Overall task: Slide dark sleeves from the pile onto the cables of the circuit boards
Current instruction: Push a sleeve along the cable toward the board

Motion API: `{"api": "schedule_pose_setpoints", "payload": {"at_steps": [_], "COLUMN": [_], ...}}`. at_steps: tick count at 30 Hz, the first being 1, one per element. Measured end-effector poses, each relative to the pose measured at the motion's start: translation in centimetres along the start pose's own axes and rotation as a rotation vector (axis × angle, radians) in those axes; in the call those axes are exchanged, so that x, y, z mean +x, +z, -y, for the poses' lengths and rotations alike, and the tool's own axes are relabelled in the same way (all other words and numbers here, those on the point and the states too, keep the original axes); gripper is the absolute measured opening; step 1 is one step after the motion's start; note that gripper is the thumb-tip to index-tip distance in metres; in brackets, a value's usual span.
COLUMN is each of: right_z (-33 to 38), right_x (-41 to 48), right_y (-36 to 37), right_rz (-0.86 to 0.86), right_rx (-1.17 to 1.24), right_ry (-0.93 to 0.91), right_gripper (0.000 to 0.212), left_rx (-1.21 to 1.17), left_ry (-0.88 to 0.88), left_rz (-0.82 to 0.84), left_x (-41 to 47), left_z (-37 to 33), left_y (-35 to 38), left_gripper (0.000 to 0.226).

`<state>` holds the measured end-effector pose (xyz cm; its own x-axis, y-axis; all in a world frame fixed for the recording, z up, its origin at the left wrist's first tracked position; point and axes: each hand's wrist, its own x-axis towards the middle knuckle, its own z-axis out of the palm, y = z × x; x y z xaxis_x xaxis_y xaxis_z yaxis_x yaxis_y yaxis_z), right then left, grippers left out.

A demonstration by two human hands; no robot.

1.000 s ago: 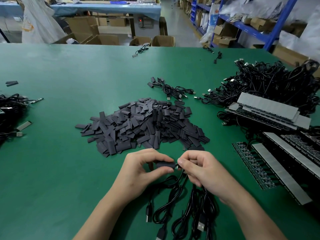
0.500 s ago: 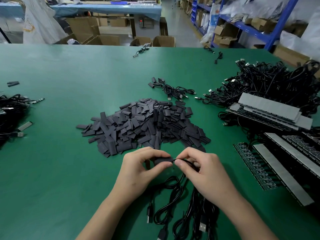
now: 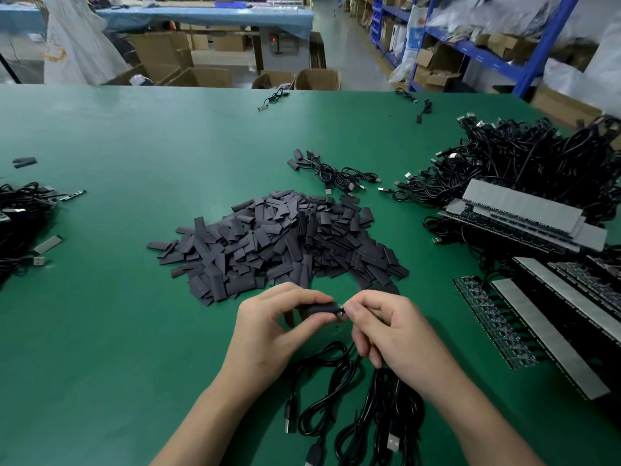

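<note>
Over the green bench (image 3: 100, 331), the left hand (image 3: 268, 327) pinches a dark sleeve (image 3: 317, 309) in a narrow grip; the right hand (image 3: 396, 334) pinches a cable tip (image 3: 340, 310) at its mouth.

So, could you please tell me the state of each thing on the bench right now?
left hand, pinching the dark sleeve.
dark sleeve, held, mouth facing the cable end.
right hand, pinching the cable end.
cable end, at the sleeve's mouth; how far in, cannot tell.
sleeve pile, loose heap on the table.
loose cables, lying under the hands.
circuit boards, stacked at the right.
</note>
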<state>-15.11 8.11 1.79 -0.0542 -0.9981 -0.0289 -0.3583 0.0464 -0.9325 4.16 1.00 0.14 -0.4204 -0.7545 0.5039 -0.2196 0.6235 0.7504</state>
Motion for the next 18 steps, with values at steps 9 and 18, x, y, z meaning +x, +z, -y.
{"api": "schedule_pose_setpoints", "payload": {"at_steps": [9, 18], "right_z": [-0.57, -1.01], "right_x": [0.15, 0.29], "right_y": [0.07, 0.28], "right_rz": [0.052, 0.053], "right_rx": [0.16, 0.159], "right_ry": [0.046, 0.062], "right_gripper": [0.02, 0.022], "left_rx": [0.049, 0.042], "left_ry": [0.072, 0.089], "left_rz": [-0.009, -0.002], "left_x": [0.05, -0.02], "left_z": [-0.17, -0.09], "left_y": [0.02, -0.06], "left_gripper": [0.018, 0.02]}}
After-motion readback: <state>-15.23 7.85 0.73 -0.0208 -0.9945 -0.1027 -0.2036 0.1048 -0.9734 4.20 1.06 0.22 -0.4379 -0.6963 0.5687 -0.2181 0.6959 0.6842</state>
